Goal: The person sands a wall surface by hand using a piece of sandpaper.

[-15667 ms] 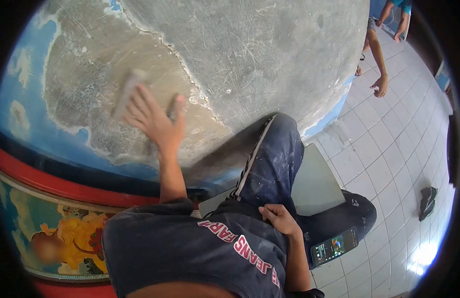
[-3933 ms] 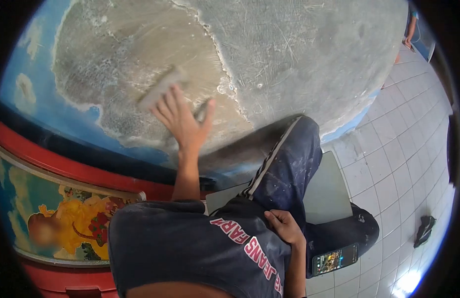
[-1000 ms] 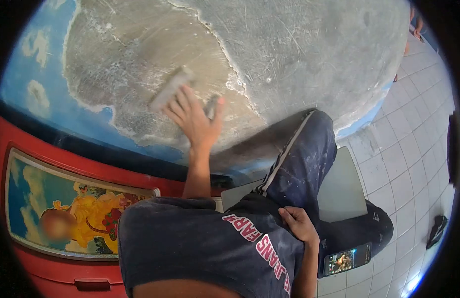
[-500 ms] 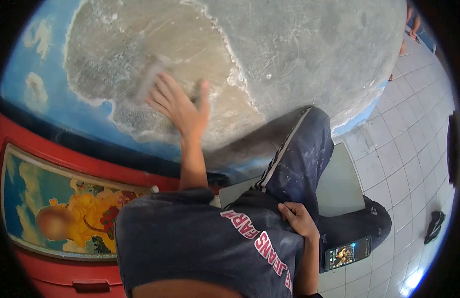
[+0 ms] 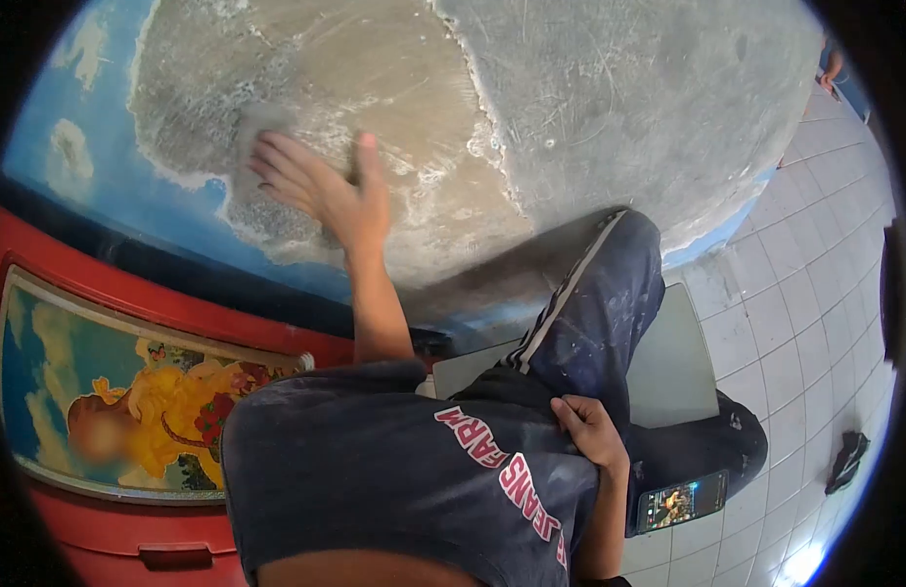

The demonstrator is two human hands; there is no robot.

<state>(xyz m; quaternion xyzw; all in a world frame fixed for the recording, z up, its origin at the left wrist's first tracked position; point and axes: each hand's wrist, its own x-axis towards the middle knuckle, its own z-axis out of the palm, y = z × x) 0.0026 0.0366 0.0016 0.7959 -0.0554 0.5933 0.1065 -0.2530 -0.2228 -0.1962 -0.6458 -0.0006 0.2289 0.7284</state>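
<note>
My left hand (image 5: 316, 191) reaches up to a wall (image 5: 394, 88) and presses a greyish flat piece (image 5: 265, 119) against a bare, scraped patch ringed by chipped paint. That piece is smeared by motion, so its kind is unclear. The fingers lie close together over its lower edge, with the thumb held apart to the right. My right hand (image 5: 592, 430) rests in my lap against the dark shirt (image 5: 375, 470), fingers curled under; what they hold, if anything, is hidden. Beside its wrist a phone (image 5: 680, 502) with a lit screen lies on my dark trousers.
A red cabinet (image 5: 130, 533) with a picture panel (image 5: 52, 391) stands at left below the wall. I sit on a pale flat seat (image 5: 673, 362). White floor tiles (image 5: 795, 342) spread to the right, with a dark shoe-like object (image 5: 847, 462). Part of another person (image 5: 831, 70) shows at the upper right.
My left hand has moved left and slightly up along the wall with the greyish piece. My right hand stays in my lap. The view has shifted a little.
</note>
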